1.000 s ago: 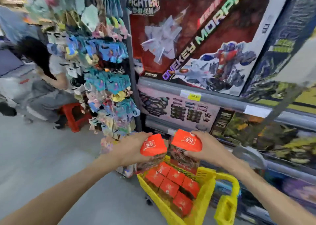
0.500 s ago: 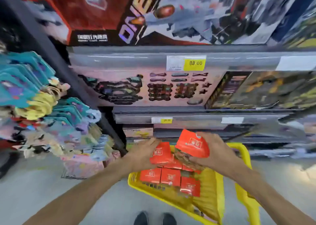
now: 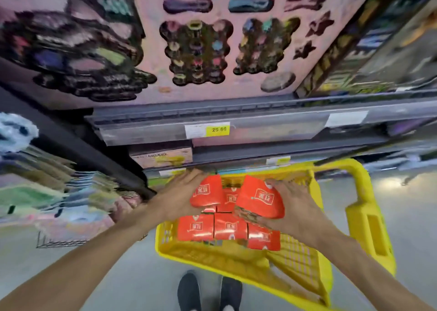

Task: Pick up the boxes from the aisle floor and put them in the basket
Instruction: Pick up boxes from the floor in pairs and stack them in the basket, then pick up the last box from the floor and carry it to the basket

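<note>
A yellow plastic basket (image 3: 305, 258) stands on the aisle floor right in front of me, with several red boxes (image 3: 229, 226) packed flat inside. My left hand (image 3: 182, 192) grips one red box (image 3: 208, 191) over the basket's far half. My right hand (image 3: 293, 206) grips another red box (image 3: 260, 198), tilted, just above the packed boxes. Both held boxes are inside the basket's rim, close side by side.
Store shelves (image 3: 236, 121) with toy boxes rise directly behind the basket, with a yellow price tag (image 3: 217, 129). A rack of hanging packets (image 3: 59, 197) stands at the left. The basket's yellow handle (image 3: 364, 218) sticks out at the right. My dark shoes (image 3: 208, 291) stand on the grey floor below.
My view has tipped down toward the basket. Both hands have lowered their red boxes from above the rim down among the packed boxes.
</note>
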A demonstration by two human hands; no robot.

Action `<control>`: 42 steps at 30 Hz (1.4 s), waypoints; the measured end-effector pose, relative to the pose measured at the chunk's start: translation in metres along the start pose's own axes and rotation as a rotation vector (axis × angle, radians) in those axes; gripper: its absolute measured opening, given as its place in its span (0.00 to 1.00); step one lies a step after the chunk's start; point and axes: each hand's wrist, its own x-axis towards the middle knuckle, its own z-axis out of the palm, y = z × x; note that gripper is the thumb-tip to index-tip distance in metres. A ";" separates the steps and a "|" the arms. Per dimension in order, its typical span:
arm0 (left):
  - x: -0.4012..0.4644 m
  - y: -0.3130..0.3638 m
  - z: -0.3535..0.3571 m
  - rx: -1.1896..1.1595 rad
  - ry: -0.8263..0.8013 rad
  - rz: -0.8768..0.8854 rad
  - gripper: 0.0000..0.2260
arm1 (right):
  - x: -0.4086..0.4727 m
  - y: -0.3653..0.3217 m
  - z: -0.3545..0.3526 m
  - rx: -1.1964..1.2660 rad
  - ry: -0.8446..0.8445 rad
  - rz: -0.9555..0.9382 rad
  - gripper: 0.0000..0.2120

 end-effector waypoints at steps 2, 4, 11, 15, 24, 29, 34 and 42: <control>-0.004 0.000 -0.005 0.023 -0.010 0.030 0.44 | 0.006 -0.001 0.005 -0.035 -0.048 -0.004 0.52; -0.008 0.002 -0.011 0.033 -0.024 0.048 0.43 | 0.016 -0.003 0.009 -0.063 -0.099 -0.016 0.48; -0.011 -0.001 -0.015 0.055 -0.028 0.056 0.43 | 0.063 -0.010 0.035 -0.109 -0.250 -0.136 0.44; -0.014 -0.002 -0.008 0.074 -0.005 0.034 0.43 | 0.075 -0.006 0.049 -0.072 -0.290 -0.158 0.45; -0.020 0.008 -0.004 0.114 0.019 -0.007 0.46 | 0.078 0.012 0.061 -0.110 -0.259 -0.220 0.48; -0.022 0.032 -0.029 0.116 0.055 0.038 0.43 | 0.059 0.024 0.032 -0.135 -0.213 -0.237 0.50; -0.003 0.087 -0.082 0.208 0.134 0.189 0.41 | 0.013 0.037 -0.039 -0.160 -0.119 -0.193 0.51; 0.009 0.286 -0.177 0.217 0.175 0.569 0.40 | -0.171 0.052 -0.197 -0.137 0.120 0.060 0.49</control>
